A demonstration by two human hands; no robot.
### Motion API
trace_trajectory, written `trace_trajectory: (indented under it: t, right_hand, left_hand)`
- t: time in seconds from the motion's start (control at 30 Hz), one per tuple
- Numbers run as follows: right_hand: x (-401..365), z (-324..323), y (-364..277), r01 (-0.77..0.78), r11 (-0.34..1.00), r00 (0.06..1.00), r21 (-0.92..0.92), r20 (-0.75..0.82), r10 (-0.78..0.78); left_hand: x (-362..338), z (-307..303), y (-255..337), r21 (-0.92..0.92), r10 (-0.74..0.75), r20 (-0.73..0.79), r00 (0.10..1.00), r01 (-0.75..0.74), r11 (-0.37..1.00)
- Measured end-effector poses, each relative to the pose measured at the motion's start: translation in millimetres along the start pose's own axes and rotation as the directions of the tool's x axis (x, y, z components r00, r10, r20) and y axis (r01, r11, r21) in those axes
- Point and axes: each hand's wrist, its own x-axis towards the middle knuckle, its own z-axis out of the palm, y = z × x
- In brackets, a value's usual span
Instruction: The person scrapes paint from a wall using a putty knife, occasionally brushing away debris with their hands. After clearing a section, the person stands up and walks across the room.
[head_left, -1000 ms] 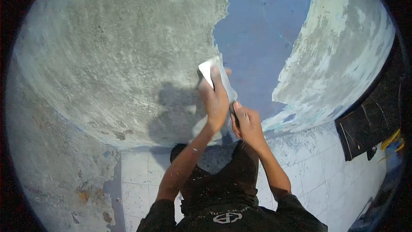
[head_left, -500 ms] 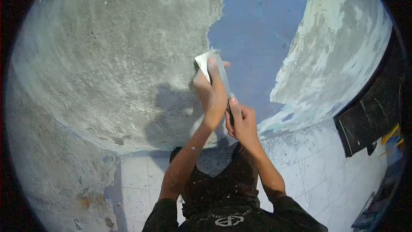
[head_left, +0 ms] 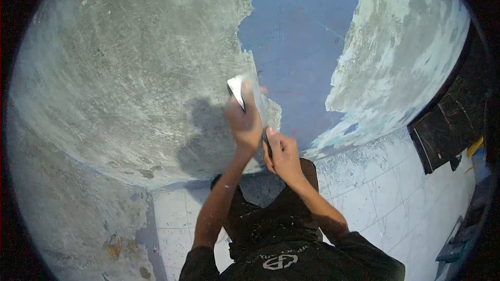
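Note:
My left hand [head_left: 245,125] is closed on the broad metal blade of a scraper [head_left: 237,87], its thumb lying along the blade. Lower and to the right, my right hand [head_left: 284,155] wraps round the scraper's dark handle. The blade lies against the wall at the ragged left border of a blue paint strip [head_left: 299,36]. To its left spreads bare grey plaster [head_left: 146,62]. Motion blurs the blade and left fingers, and part of the tool is hidden behind my left hand.
More scraped wall [head_left: 396,47] lies right of the blue strip, with pale paint remnants. Below are white floor tiles [head_left: 385,192] sprinkled with paint flakes. A dark panel-like object [head_left: 442,140] and a yellow item [head_left: 475,147] are at the right. My legs are close to the wall.
Both hands and the scraper have moved down along the paint border. Grey plaster now shows beside the blade where blue paint was. The view has shifted slightly.

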Motion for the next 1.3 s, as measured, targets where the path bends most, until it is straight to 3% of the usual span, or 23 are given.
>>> trace_trajectory:
  t: [0.03,0.13,0.27,0.33,0.43,0.53,0.67,0.77,0.97,1.07,1.1,1.2,1.23,1.3]
  right_hand:
    - [-4.8,1.3,6.5,-0.069,0.998,0.997,-0.013,-0.021,0.068]
    - [1.4,3.3,-1.8,0.036,0.999,0.999,0.007,-0.026,-0.035]
    - [-2.6,12.8,-4.8,-0.037,0.991,0.998,0.127,-0.038,0.042]
    - [-7.5,9.1,5.3,-0.059,0.994,0.998,0.095,-0.033,0.062]
    - [7.5,11.4,-12.1,0.038,0.997,0.997,0.067,-0.065,-0.033]
    - [8.9,11.6,-10.6,-0.015,0.995,0.999,0.099,-0.032,0.019]
    - [-4.7,5.9,8.3,-0.069,0.997,0.996,0.033,-0.045,0.071]
    - [13.1,9.0,-24.6,0.076,0.995,0.997,0.057,-0.028,-0.075]
    - [-11.5,-1.2,16.7,-0.063,0.998,0.997,0.030,-0.039,0.064]
    - [3.8,2.7,-6.4,0.090,0.996,0.994,-0.014,-0.061,-0.091]
    - [6.1,3.1,-13.6,0.043,0.998,0.998,0.042,-0.047,-0.041]
    - [3.8,5.1,-17.1,-0.064,0.988,0.998,0.137,-0.006,0.065]
    - [-6.3,5.2,-2.6,-0.078,0.990,0.997,0.116,-0.006,0.079]
    - [-10.7,9.1,19.7,-0.058,0.993,0.998,0.100,-0.028,0.061]
  left_hand:
    - [-8.5,5.0,-2.8,0.030,-0.005,-0.069,0.998,0.007,1.000]
    - [2.9,3.4,13.9,0.070,-0.033,0.006,0.999,0.033,0.997]
    - [9.8,-7.6,25.8,0.058,-0.101,0.122,0.987,0.094,0.994]
    - [0.8,-4.3,13.1,0.064,-0.075,0.070,0.995,0.071,0.995]
    - [16.4,3.3,21.5,0.009,0.023,0.011,1.000,-0.023,1.000]
    - [18.3,-3.6,24.5,0.028,-0.084,0.064,0.994,0.082,0.996]
    - [-5.2,2.5,-12.0,0.055,-0.004,-0.040,0.999,0.006,0.998]
    - [19.6,0.8,33.9,0.070,0.011,0.023,1.000,-0.013,0.997]
    - [-15.0,2.4,-9.3,0.054,0.014,-0.007,1.000,-0.014,0.998]
    - [4.9,4.5,8.0,0.027,0.050,0.020,0.999,-0.050,0.998]
    - [17.4,8.4,37.3,0.010,-0.035,-0.016,0.999,0.036,0.999]
    - [16.7,0.3,23.3,0.002,0.015,0.070,0.997,-0.015,1.000]
    - [3.8,-2.7,12.0,0.024,0.172,0.050,0.984,-0.173,0.985]
    - [-8.2,-0.4,-4.3,0.049,0.141,0.023,0.990,-0.142,0.989]
